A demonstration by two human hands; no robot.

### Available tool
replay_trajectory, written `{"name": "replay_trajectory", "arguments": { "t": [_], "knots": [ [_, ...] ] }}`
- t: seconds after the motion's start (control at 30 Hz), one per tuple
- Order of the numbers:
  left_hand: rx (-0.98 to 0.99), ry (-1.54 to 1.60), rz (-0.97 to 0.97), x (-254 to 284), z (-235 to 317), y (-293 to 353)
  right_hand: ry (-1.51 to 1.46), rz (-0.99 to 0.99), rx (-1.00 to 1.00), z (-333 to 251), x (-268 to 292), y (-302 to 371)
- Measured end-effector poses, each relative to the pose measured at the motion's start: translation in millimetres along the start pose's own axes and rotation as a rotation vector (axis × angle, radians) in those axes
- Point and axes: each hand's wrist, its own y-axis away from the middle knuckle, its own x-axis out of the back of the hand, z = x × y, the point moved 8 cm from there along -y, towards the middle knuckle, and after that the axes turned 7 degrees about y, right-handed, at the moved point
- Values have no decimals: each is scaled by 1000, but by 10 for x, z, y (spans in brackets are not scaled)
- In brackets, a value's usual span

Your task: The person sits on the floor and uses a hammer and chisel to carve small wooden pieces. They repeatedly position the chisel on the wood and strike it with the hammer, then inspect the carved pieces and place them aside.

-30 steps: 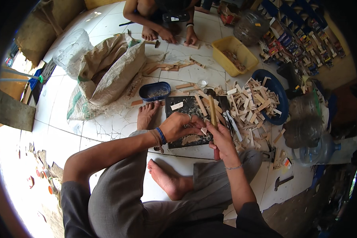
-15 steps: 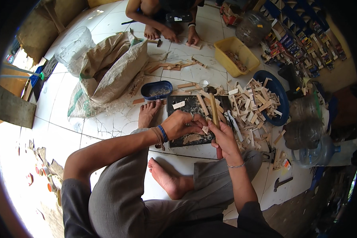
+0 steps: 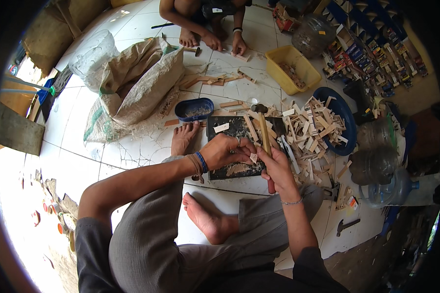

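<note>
Gripping a hammer (image 3: 264, 131) in the right hand (image 3: 277, 168).
Pinching a small wood piece (image 3: 253, 157) in the left hand (image 3: 230, 150), over a black board (image 3: 217, 173).

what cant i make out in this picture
In the head view:
Small pale wooden piece: its gripped end, hidden by the left hand.
Hammer with dark metal head and yellow-and-red handle: its grip, partly covered by the right hand.
Rounded blue plastic basin: its floor, under pale wood strips.
Crouching co-worker in dark clothing: cut off by the top edge.
</note>
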Motion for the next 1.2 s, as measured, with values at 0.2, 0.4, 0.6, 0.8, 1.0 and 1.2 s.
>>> {"name": "replay_trajectory", "arguments": {
  "t": [0.2,0.4,0.6,0.8,1.0,1.2],
  "knots": [
    [12,46,1,-3,-24,4,-1,3,4,-13,-8,-4],
    [22,64,-4,-4,-23,-2,-13,11,8,-15,-6,4],
    [24,15,-18,-4,-11,0,-21,17,26,-20,-9,5],
    [8,4,7,7,0,4,-5,25,45,-24,-4,0],
    [-15,-20,12,9,1,4,19,18,44,-28,-2,-9],
    [6,9,7,3,-25,4,19,19,44,-33,-3,-8]
  ]
}}
